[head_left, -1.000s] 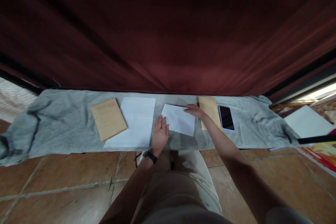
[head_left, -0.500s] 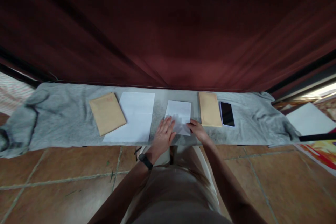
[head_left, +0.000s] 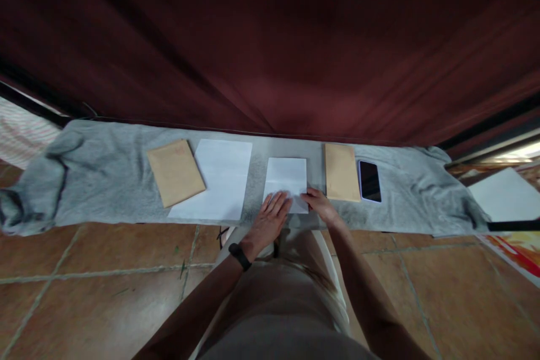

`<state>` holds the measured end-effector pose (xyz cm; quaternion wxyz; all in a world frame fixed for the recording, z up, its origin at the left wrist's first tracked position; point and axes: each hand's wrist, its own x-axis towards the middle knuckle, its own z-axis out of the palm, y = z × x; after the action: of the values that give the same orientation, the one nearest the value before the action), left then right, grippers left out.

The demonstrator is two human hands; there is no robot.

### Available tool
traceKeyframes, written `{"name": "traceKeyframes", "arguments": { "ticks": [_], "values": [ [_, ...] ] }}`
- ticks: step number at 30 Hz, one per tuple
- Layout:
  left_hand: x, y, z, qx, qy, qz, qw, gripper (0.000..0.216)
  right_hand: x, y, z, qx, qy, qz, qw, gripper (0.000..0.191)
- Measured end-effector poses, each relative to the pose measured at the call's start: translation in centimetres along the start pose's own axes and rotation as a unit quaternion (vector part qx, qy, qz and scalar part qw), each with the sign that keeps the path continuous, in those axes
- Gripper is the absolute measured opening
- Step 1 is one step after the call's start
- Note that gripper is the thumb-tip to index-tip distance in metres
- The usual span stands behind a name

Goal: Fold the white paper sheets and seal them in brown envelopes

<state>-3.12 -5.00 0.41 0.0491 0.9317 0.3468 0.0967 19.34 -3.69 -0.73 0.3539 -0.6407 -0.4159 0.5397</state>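
Press the smaller white sheet (head_left: 287,173) evenly by the worktop's near edge (head_left: 354,219), your left hand (head_left: 272,215) open and flat, your right hand (head_left: 319,204) unclear in grip.

Narrow grey-clothed table (head_left: 107,171): tan envelope (head_left: 176,173) overlapping large white sheet (head_left: 224,180); smaller white paper (head_left: 287,173); second tan envelope (head_left: 342,172); phone (head_left: 370,181) beside it.

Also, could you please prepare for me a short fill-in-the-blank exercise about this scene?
The smaller paper, partly under the left hand, is ____ in colour.
The dark wristband is on the ____ wrist.
The phone lies to the ____ of the right hand.

Missing words: white; left; right.
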Motion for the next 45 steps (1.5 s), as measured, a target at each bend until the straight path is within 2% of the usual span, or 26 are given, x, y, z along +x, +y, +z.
{"name": "traceKeyframes", "arguments": {
  "ticks": [8,10,11,13,15,17,21,24,26,30,33,40,45],
  "values": [
    [0.1,0.0,0.9,-0.001,-0.021,-0.016,1.0,0.062,0.2,-1.1,0.6,-0.121,0.043,0.021,0.991,0.017],
    [0.1,-0.1,1.0,-0.004,-0.02,-0.016,1.0,0.06,-0.2,-1.0,0.7,-0.166,0.08,0.01,0.983,0.014],
    [0.1,-0.2,1.1,-0.005,-0.018,-0.016,1.0,0.057,-0.4,-0.9,0.7,-0.207,0.115,-0.007,0.972,0.014],
    [0.1,-0.5,1.0,-0.007,-0.013,-0.012,1.0,0.053,-0.8,-0.8,0.9,-0.307,0.195,-0.066,0.929,0.02],
    [0.0,-0.7,0.9,-0.006,-0.011,-0.002,1.0,0.05,-1.0,-0.9,1.3,-0.376,0.233,-0.15,0.884,0.028],
    [0.0,-0.9,0.7,-0.002,-0.013,0.011,1.0,0.047,-0.6,-1.1,2.0,-0.374,0.188,-0.239,0.876,0.033],
    [-0.1,-0.9,0.6,0.006,-0.018,0.038,0.999,0.047,1.0,-1.7,3.8,-0.335,0.026,-0.37,0.866,0.038],
    [-0.3,-0.8,1.0,0.003,-0.021,0.076,0.997,0.051,2.4,-2.0,5.0,-0.378,-0.065,-0.403,0.831,0.041],
    [-0.4,-1.0,1.3,0.004,-0.021,0.087,0.996,0.052,3.1,-2.0,5.4,-0.426,-0.094,-0.404,0.804,0.043],
    [-0.5,-1.2,1.9,0.019,-0.017,0.089,0.996,0.054,4.7,-2.2,5.3,-0.495,-0.104,-0.394,0.767,0.047],
    [-0.5,-1.2,2.1,0.035,-0.014,0.092,0.995,0.059,6.1,-2.5,4.9,-0.523,-0.098,-0.379,0.757,0.049],
    [-0.5,-1.1,1.7,0.036,-0.021,0.099,0.994,0.063,9.4,-3.5,4.1,-0.548,-0.047,-0.339,0.764,0.052],
    [-0.4,-1.0,1.1,0.005,-0.048,0.087,0.995,0.064,11.2,-3.8,3.9,-0.527,0.007,-0.314,0.79,0.053]
  ]
}}
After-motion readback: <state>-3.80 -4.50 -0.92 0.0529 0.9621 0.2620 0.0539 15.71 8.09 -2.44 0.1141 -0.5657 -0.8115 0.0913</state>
